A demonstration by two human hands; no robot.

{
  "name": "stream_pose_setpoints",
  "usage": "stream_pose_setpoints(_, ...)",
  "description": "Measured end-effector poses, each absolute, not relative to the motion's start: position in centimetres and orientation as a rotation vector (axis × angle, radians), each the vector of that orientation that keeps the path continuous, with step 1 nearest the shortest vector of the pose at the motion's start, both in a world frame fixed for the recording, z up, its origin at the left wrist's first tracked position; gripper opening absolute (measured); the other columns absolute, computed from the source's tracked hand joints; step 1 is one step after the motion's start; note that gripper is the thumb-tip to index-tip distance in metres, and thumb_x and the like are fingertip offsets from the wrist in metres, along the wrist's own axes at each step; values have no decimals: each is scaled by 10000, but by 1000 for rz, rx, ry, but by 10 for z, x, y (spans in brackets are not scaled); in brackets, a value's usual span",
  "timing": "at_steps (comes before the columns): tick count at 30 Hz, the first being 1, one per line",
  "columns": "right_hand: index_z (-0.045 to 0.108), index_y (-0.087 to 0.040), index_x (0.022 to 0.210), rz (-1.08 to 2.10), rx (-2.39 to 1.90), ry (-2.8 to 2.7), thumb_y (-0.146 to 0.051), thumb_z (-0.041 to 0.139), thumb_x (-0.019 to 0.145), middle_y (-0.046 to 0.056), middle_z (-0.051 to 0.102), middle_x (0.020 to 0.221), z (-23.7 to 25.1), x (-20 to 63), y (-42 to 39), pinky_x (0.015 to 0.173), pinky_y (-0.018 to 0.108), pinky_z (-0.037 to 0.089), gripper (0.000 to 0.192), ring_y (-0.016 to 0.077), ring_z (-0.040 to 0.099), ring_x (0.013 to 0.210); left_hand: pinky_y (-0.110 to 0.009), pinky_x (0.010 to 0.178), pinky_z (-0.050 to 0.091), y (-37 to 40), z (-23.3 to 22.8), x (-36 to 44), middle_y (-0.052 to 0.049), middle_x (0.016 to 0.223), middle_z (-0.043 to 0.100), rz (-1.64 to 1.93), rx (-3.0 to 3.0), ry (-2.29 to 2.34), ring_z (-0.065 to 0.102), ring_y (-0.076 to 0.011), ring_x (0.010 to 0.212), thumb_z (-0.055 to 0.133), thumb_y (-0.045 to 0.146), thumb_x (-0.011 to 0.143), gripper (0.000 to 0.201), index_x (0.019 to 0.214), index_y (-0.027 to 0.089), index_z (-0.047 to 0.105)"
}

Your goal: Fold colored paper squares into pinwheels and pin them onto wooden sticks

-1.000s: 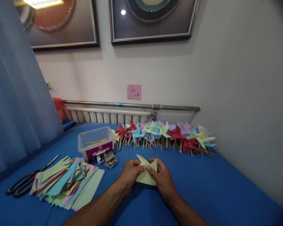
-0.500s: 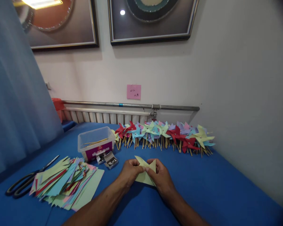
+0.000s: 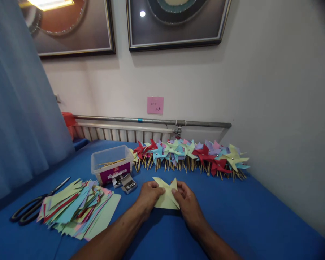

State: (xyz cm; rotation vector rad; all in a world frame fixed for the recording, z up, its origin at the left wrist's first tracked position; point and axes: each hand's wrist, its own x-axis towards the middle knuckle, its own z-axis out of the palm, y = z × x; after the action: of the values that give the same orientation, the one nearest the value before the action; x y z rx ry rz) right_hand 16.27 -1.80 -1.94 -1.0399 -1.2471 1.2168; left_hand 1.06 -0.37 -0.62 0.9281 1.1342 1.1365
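A pale yellow sheet of paper (image 3: 166, 200), partly folded with two pointed corners standing up at its top, is held just above the blue table (image 3: 233, 224). My left hand (image 3: 149, 196) is closed on its left side, thumb on the front face. On the right side, my right hand (image 3: 186, 198) pinches the same paper, thumb near the right point. The fingers behind the sheet are partly hidden. Beyond the hands lies a long row of finished paper pinwheels (image 3: 203, 155) on thin sticks, in red, blue, green, yellow and purple.
Left of my arms lies a pile of coloured paper (image 3: 73, 209), with black-handled scissors (image 3: 29, 209) beside it. A clear plastic tub (image 3: 111, 164) holds thin sticks. Two small boxes (image 3: 129, 184) of metal pins stand before it. A radiator (image 3: 121, 134) and pipe run along the wall.
My thumbs have moved apart from the middle of the paper toward its sides, showing more of its front. The view has shifted slightly.
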Motion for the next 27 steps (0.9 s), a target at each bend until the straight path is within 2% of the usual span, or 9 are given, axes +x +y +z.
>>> stream_pose_setpoints(4, 597, -191, 1236, 1183, -1052, -1205, -553, 638, 827, 44, 728, 801, -13, 167, -19, 644, 321, 508, 547, 213, 662, 679, -247, 497, 403, 2, -4, 4, -6, 541, 617, 1197, 841, 1118, 535, -125, 471, 791, 260, 542, 243, 644, 155, 596)
stream_pose_setpoints(9, 570, -206, 1316, 1209, -985, -1250, -436, 677, 798, 79, 741, 983, -5, 167, -23, 762, 357, 537, 576, 214, 687, 774, -250, 507, 420, 5, -2, 0, -2, 529, 610, 1237, 788, 1091, 539, -122, 461, 794, 251, 523, 286, 622, 174, 537)
stream_pose_setpoints(13, 580, -233, 1334, 1218, -957, -1336, -411, 670, 806, 88, 726, 1069, -4, 166, -27, 791, 362, 541, 564, 226, 691, 864, -254, 512, 421, 4, -3, 0, -12, 549, 620, 1221, 793, 1060, 560, -132, 482, 810, 275, 518, 307, 644, 169, 550)
stream_pose_setpoints(19, 649, -229, 1208, 1168, -998, -1399, -499, 676, 816, 76, 715, 1042, -10, 166, -27, 780, 341, 525, 476, 230, 669, 875, -245, 493, 378, 3, -7, 1, -4, 547, 606, 1167, 870, 1115, 522, -121, 481, 781, 269, 541, 256, 653, 165, 575)
stream_pose_setpoints(23, 685, -220, 959, 1096, -1021, -1472, -518, 649, 858, 17, 669, 848, -15, 167, -26, 673, 279, 469, 316, 186, 599, 744, -237, 469, 343, 2, -6, 5, 20, 506, 554, 1159, 909, 1164, 455, -95, 447, 776, 268, 542, 255, 610, 175, 549)
stream_pose_setpoints(27, 661, -214, 829, 1041, -1068, -1510, -527, 631, 863, -21, 587, 719, -15, 166, -25, 608, 255, 407, 316, 160, 510, 659, -238, 469, 345, 1, -6, 7, 26, 496, 543, 1140, 938, 1181, 445, -94, 440, 764, 264, 542, 248, 598, 178, 538)
